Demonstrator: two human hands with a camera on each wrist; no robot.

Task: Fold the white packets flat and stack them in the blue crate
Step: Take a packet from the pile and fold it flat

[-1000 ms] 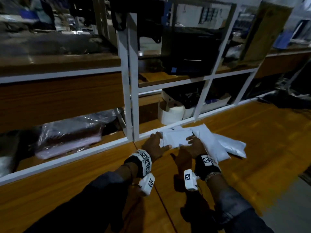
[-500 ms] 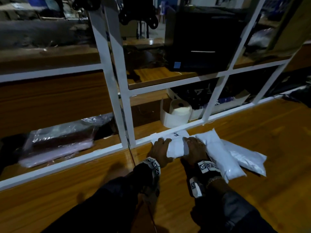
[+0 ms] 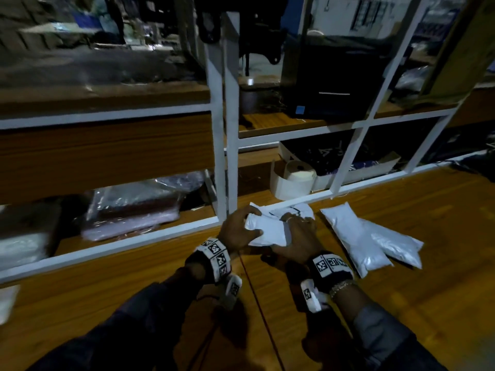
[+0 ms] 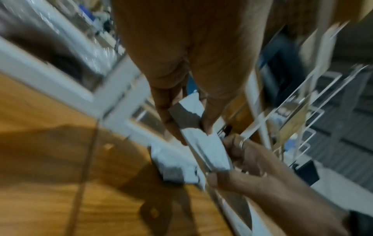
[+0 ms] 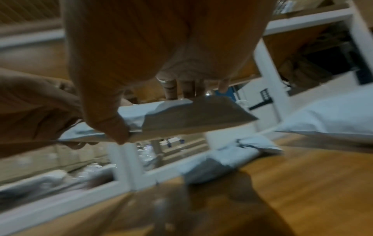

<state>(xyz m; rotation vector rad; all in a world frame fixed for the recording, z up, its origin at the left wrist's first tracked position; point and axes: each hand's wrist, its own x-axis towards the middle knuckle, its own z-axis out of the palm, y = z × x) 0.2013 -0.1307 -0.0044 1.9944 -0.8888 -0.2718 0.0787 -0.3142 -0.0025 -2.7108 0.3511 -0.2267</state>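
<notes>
A folded white packet is held just above the wooden table between both hands. My left hand pinches its left end, thumb in front and fingers behind, as the left wrist view shows. My right hand grips the right end, thumb under the near edge and fingers over the top. Another crumpled white packet lies on the table right behind it. Two puffy white packets lie to the right. No blue crate is in view.
A white metal shelf frame stands right behind the hands. A roll of white labels and a low box sit on its bottom shelf, a plastic-wrapped bundle to the left. A thin red cord runs across the table.
Both hands were pressing the packet on the table and folding it. Now they hold the folded packet raised slightly off the surface. The head view has moved closer.
</notes>
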